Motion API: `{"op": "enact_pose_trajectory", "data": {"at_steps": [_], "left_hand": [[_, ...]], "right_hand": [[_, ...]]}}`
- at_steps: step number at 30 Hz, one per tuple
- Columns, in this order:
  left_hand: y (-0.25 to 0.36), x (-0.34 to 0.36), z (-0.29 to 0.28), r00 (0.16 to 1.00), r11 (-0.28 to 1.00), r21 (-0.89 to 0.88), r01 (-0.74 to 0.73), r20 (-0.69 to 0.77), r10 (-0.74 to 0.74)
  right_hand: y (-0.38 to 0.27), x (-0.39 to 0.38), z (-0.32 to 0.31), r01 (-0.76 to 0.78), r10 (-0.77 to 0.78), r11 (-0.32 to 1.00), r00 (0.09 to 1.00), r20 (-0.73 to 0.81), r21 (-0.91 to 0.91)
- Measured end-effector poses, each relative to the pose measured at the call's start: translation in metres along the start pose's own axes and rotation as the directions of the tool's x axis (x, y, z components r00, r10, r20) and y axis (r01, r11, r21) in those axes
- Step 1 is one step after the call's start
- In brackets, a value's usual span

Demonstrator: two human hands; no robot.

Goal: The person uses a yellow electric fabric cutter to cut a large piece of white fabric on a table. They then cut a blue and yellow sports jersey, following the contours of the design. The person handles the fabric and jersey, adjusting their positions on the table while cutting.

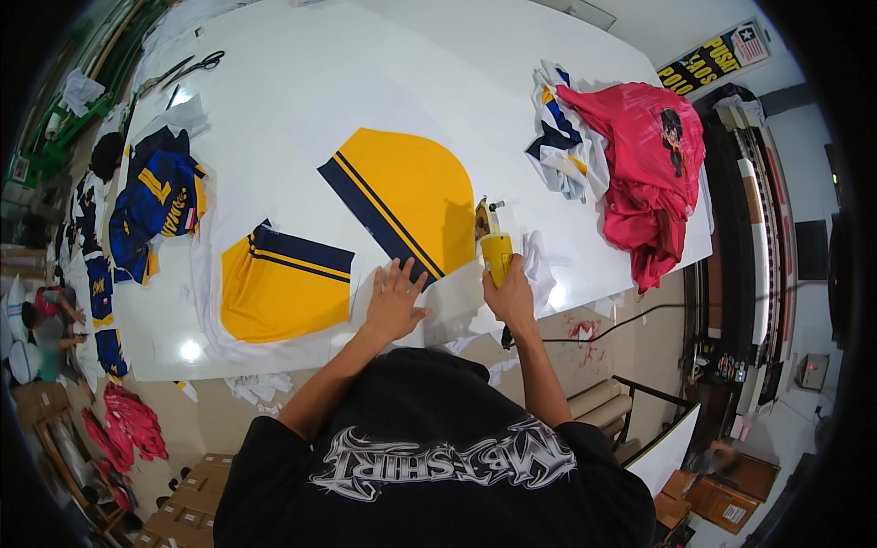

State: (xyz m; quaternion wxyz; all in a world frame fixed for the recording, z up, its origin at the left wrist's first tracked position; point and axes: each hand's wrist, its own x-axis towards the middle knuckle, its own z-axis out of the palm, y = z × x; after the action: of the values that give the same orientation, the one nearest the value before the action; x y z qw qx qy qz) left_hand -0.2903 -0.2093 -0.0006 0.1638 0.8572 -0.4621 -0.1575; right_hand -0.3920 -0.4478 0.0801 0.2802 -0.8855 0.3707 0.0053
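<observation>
Close in, a smaller yellow panel (283,297) with navy bands lies just left of the left hand, and a crumpled white cloth (539,274) sits just right of the cutter. Further along, a heap of blue jersey cloth (151,210) takes the left side, a pink garment (644,164) fills the right, and a white-and-navy bundle (562,137) nestles against it. Scissors (208,62) lie far up on the left.

Now the hands! The left hand (395,301) is palm down, fingers spread, at the navy border of the larger yellow panel (406,178), which lies flat mid-table. The right hand (512,297) wraps firmly round a yellow cutter (497,256), its head right by the panel's curved right edge; blade contact, impossible to tell.

Beneath it all, a glossy white table (283,119). Cardboard boxes (187,511) sit low on the left, a black cable (630,321) trails right, and a long machine (754,228) lines the right side.
</observation>
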Motion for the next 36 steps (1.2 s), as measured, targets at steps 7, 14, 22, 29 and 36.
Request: {"op": "enact_pose_trajectory", "data": {"at_steps": [7,14,22,29,36], "left_hand": [[0.000,0.002,-0.008,0.999,1.000,-0.016,-0.013,0.052,0.014],[0.006,0.005,-0.019,0.995,0.999,-0.030,0.028,0.092,-0.025],[-0.004,0.034,-0.021,0.976,0.982,-0.070,0.177,-0.117,-0.185],[-0.027,0.070,-0.039,0.891,0.908,-0.012,0.419,-0.187,-0.414],[-0.040,0.083,-0.043,0.878,0.879,0.047,0.474,-0.100,-0.468]], "right_hand": [[-0.001,0.037,-0.011,0.032,-0.031,0.998,0.999,0.014,-0.055],[0.004,0.078,-0.022,0.094,-0.088,0.991,0.993,0.078,-0.090],[0.014,0.119,-0.031,0.220,-0.208,0.968,0.972,0.108,-0.122],[0.005,0.145,-0.043,0.244,-0.218,0.961,0.958,0.187,-0.129],[0.000,0.177,-0.051,0.296,-0.257,0.946,0.933,0.251,-0.132]]}}
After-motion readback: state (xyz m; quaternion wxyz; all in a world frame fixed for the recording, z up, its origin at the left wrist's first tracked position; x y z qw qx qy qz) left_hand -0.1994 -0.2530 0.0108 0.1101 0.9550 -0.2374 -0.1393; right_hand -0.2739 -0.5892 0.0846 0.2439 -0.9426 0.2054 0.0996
